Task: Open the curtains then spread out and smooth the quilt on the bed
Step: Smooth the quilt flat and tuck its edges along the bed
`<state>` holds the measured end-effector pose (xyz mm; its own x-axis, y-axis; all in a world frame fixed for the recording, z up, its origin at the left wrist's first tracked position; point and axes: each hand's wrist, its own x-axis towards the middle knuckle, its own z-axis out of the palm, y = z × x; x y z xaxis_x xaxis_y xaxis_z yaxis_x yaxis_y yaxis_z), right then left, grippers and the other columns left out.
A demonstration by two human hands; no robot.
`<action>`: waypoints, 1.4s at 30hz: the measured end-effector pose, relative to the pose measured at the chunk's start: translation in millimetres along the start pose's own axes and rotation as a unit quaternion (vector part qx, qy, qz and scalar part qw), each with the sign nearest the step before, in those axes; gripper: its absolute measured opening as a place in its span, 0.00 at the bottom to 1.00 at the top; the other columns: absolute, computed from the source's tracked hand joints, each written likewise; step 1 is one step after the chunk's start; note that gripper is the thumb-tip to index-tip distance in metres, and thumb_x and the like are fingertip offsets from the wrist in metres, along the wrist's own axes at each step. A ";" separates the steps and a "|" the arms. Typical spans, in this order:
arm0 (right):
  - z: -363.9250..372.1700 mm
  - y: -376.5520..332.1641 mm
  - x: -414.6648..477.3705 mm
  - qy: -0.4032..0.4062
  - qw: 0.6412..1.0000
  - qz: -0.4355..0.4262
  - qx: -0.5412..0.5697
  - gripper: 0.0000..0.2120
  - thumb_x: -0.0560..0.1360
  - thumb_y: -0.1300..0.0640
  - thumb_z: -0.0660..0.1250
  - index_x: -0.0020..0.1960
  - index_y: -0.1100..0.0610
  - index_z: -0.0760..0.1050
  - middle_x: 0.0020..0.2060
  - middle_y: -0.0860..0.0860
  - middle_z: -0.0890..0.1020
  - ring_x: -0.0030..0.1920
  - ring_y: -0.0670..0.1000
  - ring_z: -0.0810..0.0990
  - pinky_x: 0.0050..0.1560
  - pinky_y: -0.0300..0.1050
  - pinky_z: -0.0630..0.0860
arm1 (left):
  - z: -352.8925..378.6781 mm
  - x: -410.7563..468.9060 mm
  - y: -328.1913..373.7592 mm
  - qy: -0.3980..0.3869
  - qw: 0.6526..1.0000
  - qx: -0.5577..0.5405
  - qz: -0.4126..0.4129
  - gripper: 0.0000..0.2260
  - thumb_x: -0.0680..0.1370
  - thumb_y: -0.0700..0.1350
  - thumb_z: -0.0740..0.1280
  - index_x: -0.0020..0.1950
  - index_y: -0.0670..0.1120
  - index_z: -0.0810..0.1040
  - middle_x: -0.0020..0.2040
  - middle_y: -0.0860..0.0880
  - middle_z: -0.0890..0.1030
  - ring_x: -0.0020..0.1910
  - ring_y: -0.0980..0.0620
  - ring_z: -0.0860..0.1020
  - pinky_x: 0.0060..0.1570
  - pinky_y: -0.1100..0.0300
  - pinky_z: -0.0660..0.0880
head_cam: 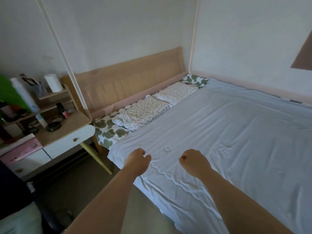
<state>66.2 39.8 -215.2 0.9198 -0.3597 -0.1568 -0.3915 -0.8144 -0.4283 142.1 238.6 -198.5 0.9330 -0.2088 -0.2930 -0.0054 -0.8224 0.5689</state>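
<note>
A pale blue quilt (228, 132) lies spread over most of the bed, with small ripples along its near edge. My left hand (137, 160) hovers over the quilt's near left corner with its fingers curled, and no fabric shows in it. My right hand (192, 161) is a little to the right, over the same edge, also curled into a loose fist with nothing visible inside. Two floral pillows (143, 114) (177, 92) lie in a row at the head of the bed on a green-spotted sheet (109, 130). No curtains are in view.
A wooden headboard (128, 78) backs the pillows. A thin white frame pole (67, 65) rises at the bed's left corner. A bedside desk (67, 127) with a cluttered shelf stands left of the bed. Floor (76, 191) runs between me and the bed; a wall bounds the far side.
</note>
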 end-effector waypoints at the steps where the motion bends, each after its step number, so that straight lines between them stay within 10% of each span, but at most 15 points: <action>1: 5.3 -0.5 10.3 0.001 1.000 0.010 0.004 0.14 0.76 0.52 0.58 0.32 0.54 0.66 0.33 0.49 0.73 0.41 0.53 0.76 0.40 0.42 0.68 | 1.5 15.9 -1.4 -0.009 1.000 0.005 0.003 0.21 0.80 0.53 0.60 0.69 0.45 0.69 0.64 0.46 0.75 0.57 0.46 0.77 0.56 0.52 0.76; 6: 43.5 5.2 58.7 0.013 0.994 0.108 0.029 0.12 0.76 0.52 0.58 0.40 0.57 0.74 0.36 0.51 0.78 0.39 0.52 0.78 0.37 0.41 0.70 | 15.2 106.3 -6.0 -0.069 0.994 0.050 0.064 0.20 0.80 0.51 0.60 0.70 0.43 0.69 0.67 0.45 0.73 0.65 0.46 0.72 0.62 0.56 0.69; 11: 83.3 1.3 82.3 0.014 0.971 0.220 0.089 0.14 0.79 0.61 0.55 0.57 0.63 0.76 0.56 0.58 0.78 0.57 0.56 0.77 0.58 0.47 0.73 | 37.8 190.0 -23.0 -0.144 0.971 0.118 0.150 0.18 0.80 0.50 0.61 0.67 0.43 0.72 0.67 0.45 0.74 0.67 0.47 0.71 0.64 0.58 0.66; 18: 167.1 3.1 91.5 0.006 0.937 0.346 0.056 0.11 0.75 0.55 0.59 0.49 0.55 0.78 0.47 0.51 0.80 0.48 0.52 0.79 0.45 0.40 0.70 | 83.2 255.5 -61.6 -0.233 0.935 0.155 0.217 0.09 0.77 0.46 0.63 0.55 0.47 0.76 0.50 0.49 0.79 0.49 0.49 0.77 0.47 0.58 0.72; 26: 305.6 39.7 100.2 -0.033 0.915 0.394 0.088 0.16 0.75 0.53 0.61 0.63 0.47 0.73 0.60 0.45 0.77 0.60 0.47 0.76 0.58 0.39 0.70 | 202.6 301.5 -148.8 -0.278 0.824 0.316 0.380 0.12 0.78 0.49 0.61 0.61 0.50 0.72 0.60 0.53 0.75 0.61 0.53 0.73 0.56 0.61 0.68; 31: 374.2 67.0 104.5 -0.054 0.933 0.355 0.013 0.22 0.74 0.51 0.65 0.67 0.50 0.68 0.63 0.49 0.72 0.62 0.51 0.72 0.63 0.42 0.67 | 262.8 317.9 -189.6 -0.268 0.743 0.411 0.455 0.23 0.51 0.57 0.81 0.40 0.51 0.79 0.37 0.51 0.78 0.33 0.51 0.80 0.30 0.58 0.77; 33: 398.8 73.6 105.6 -0.054 0.936 0.346 -0.022 0.28 0.71 0.48 0.68 0.69 0.49 0.65 0.65 0.50 0.69 0.64 0.53 0.71 0.65 0.46 0.67 | 284.0 324.8 -205.1 -0.273 0.723 0.439 0.457 0.21 0.62 0.57 0.76 0.50 0.51 0.78 0.47 0.50 0.79 0.44 0.48 0.80 0.40 0.55 0.76; 35: 425.4 83.6 107.2 -0.023 0.936 0.347 -0.046 0.31 0.64 0.44 0.74 0.64 0.49 0.71 0.60 0.52 0.74 0.58 0.56 0.77 0.58 0.50 0.75 | 300.7 329.1 -216.4 -0.236 0.724 0.437 0.478 0.23 0.61 0.55 0.76 0.52 0.49 0.77 0.49 0.49 0.78 0.47 0.46 0.80 0.41 0.55 0.76; 39: 441.3 93.5 119.3 0.017 0.936 0.336 -0.106 0.20 0.48 0.57 0.81 0.38 0.50 0.79 0.34 0.49 0.79 0.34 0.52 0.80 0.34 0.44 0.77 | 322.1 343.7 -230.6 -0.199 0.716 0.374 0.556 0.06 0.56 0.45 0.73 0.26 0.47 0.76 0.24 0.49 0.74 0.21 0.48 0.76 0.21 0.64 0.70; 42: 433.1 87.6 123.5 -0.017 0.931 0.357 -0.071 0.09 0.67 0.62 0.71 0.46 0.52 0.79 0.43 0.51 0.81 0.44 0.54 0.82 0.42 0.46 0.76 | 322.5 352.7 -234.9 -0.189 0.714 0.348 0.577 0.07 0.64 0.44 0.61 0.28 0.48 0.77 0.25 0.50 0.76 0.23 0.48 0.78 0.23 0.64 0.71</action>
<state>156.9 121.2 -657.6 0.4236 -0.8193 -0.3864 -0.9007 -0.4266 -0.0828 356.4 187.4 -683.3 -0.0009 -0.9801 -0.1986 -0.9927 -0.0231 0.1184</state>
